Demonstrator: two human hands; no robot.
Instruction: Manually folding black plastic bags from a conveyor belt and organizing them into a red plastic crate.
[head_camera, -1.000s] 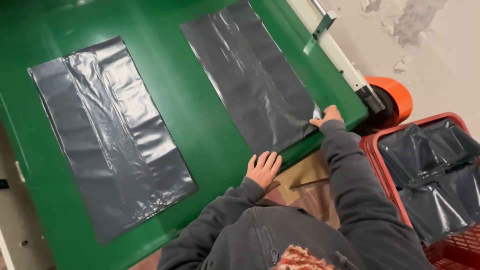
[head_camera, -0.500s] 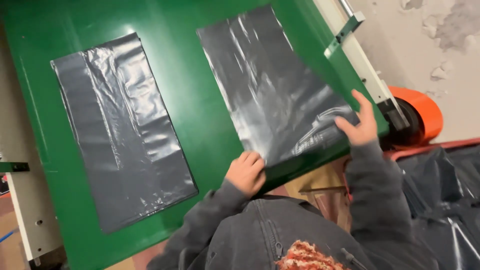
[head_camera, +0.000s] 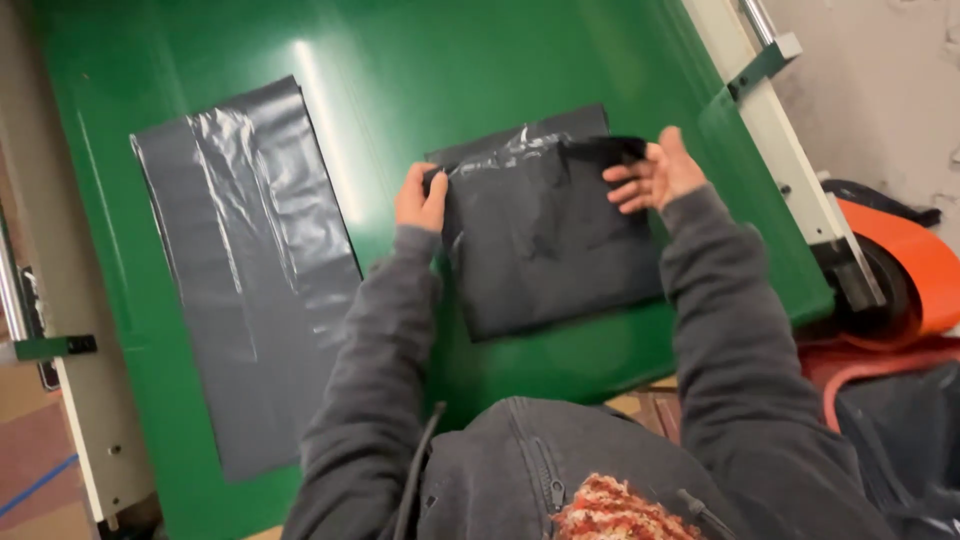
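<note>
Across the broad green table (head_camera: 560, 60), which is filling most of the view, two dark grey plastic bags are lying well apart: a long flat bag (head_camera: 250, 270) is resting untouched at the left, and a folded bag (head_camera: 545, 235) is sitting nearer the right edge, just beside the white side rail (head_camera: 790, 170). The person, in a grey hooded top, is reaching both sleeves over the near edge. Half a second ago this right-hand bag was lying spread at full length with both hands pressing down at its near end; now its near half is doubled over onto the far half, so it is looking about half as long, and both hands are sitting further up the table. The left hand (head_camera: 420, 200) is pinching the folded bag's left upper corner, fingers closed on the film. The right hand (head_camera: 655, 175) is gripping the right upper corner with its thumb over the edge while the remaining fingers are spreading loosely apart. In my judgement the thin film is slippery and is already rippling along the top fold, so the layers could be sliding out of line, or trapped air could be puffing the fold open, if either corner grip is loosening.
</note>
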